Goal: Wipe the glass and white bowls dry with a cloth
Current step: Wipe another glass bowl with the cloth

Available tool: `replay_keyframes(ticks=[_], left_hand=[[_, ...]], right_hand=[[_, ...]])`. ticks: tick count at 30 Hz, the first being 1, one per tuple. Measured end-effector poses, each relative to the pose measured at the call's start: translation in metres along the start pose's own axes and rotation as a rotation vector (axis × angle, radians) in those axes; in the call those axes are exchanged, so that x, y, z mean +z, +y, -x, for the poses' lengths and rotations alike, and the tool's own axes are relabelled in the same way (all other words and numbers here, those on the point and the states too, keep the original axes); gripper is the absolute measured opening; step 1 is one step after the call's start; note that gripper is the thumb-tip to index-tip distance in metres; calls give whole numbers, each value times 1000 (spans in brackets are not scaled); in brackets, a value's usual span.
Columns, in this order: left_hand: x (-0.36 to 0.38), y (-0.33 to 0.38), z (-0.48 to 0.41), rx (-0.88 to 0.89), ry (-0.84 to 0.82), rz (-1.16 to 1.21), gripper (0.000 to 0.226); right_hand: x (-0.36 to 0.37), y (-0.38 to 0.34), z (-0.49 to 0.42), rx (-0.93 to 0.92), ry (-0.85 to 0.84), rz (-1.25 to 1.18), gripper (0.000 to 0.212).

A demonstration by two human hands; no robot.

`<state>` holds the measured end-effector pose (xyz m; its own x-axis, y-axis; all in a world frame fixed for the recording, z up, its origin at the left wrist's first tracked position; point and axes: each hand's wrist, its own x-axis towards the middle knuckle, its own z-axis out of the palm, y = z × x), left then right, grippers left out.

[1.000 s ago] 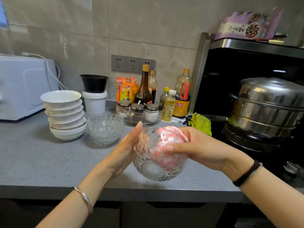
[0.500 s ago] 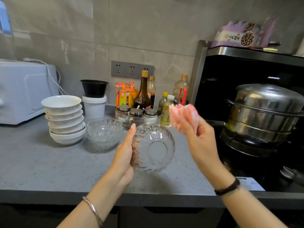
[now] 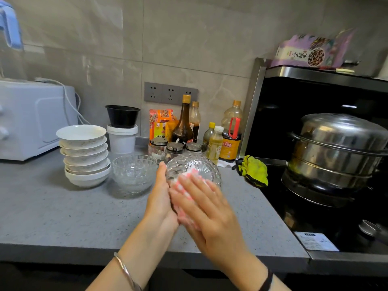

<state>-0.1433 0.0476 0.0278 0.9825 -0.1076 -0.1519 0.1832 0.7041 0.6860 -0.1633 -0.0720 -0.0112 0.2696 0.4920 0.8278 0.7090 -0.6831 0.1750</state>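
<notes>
— What's behind the worktop (image 3: pixel 52 217)?
— Glossy grey wall tiles (image 3: pixel 189 38) with a socket strip (image 3: pixel 170 93).
— And at the sides?
— White microwave (image 3: pixel 31 118) left, black hob (image 3: pixel 294 223) right.

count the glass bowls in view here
2: the held glass bowl, between left hand and right hand; the standing glass bowl, on the counter beside the white bowl stack. Others may be nested in it.
</notes>
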Motion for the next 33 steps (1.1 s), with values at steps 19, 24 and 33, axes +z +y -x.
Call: replay_keyframes(ticks=[19,24,33], left_hand=[[-3,-9,-4,47,-22,-109,43],[-6,4,-8,6,36,-87,50],[-13,-12,-21,65,-35,-113,50]], right_hand=[[-5,1,-28,386,76,-83,45],[0,-4,-14,418,78,-148,46],[11,-1,-30,193,121,10,39]])
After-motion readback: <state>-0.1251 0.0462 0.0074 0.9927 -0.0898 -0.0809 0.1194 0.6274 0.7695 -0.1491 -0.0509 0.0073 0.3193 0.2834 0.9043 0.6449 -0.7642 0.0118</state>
